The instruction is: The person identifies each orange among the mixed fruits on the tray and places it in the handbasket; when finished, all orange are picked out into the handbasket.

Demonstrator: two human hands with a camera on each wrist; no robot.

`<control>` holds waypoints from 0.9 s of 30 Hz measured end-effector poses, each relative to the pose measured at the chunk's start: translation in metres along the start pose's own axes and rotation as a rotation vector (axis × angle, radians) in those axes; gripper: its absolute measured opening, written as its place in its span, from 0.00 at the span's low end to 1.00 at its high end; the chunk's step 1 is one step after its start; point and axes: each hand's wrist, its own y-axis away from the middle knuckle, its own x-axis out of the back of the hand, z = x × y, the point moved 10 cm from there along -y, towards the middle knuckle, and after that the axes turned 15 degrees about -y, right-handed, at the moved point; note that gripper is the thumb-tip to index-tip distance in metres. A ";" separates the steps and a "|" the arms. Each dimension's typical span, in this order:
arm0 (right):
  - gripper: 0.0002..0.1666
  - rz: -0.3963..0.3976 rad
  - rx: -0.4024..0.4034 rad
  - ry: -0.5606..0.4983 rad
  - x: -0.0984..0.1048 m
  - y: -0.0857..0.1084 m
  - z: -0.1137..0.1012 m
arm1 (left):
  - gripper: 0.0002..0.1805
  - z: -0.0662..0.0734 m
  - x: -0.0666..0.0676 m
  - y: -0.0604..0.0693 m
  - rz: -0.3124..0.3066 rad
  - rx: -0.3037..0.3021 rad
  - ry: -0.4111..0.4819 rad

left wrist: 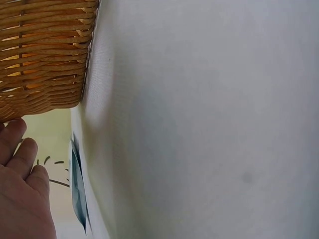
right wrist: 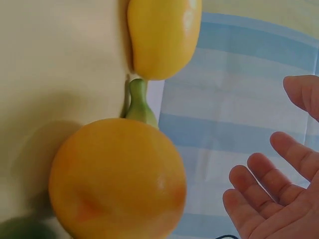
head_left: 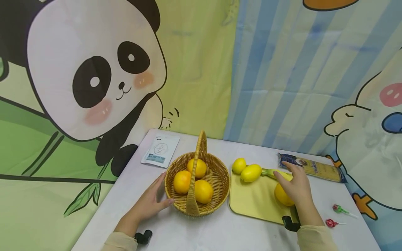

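Observation:
A wicker basket (head_left: 224, 190) with an upright handle holds three oranges (head_left: 203, 191). Beside its left wall is my left hand (head_left: 149, 205), thumb and fingers spread; in the left wrist view the fingertips reach the basket's (left wrist: 45, 55) lower edge. My right hand (head_left: 296, 183) hovers over the right part of a yellow tray (head_left: 251, 205), fingers apart and holding nothing. Just below it lies another orange (head_left: 282, 195), large in the right wrist view and separate from the fingers. Two lemons (head_left: 251, 173) and a banana (head_left: 269, 173), partly covered by the hand, line the tray's far side.
A white pouch (head_left: 162, 150) lies behind the basket to the left. Behind the tray is a pasta packet (head_left: 317, 169). Two lollipops (head_left: 331, 223) lie at the right. A dark green thing (right wrist: 25, 229) shows partly in the right wrist view. A printed cloth backs the table.

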 end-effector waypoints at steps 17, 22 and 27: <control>0.45 -0.116 -0.140 0.071 -0.011 0.012 0.038 | 0.63 -0.002 -0.003 -0.001 0.003 -0.003 -0.014; 0.46 -0.161 -0.174 0.093 -0.014 0.017 0.045 | 0.63 -0.001 -0.001 0.000 0.003 -0.006 -0.007; 0.48 -0.182 -0.193 0.127 -0.015 0.020 0.048 | 0.62 -0.001 -0.001 0.000 0.002 -0.009 -0.009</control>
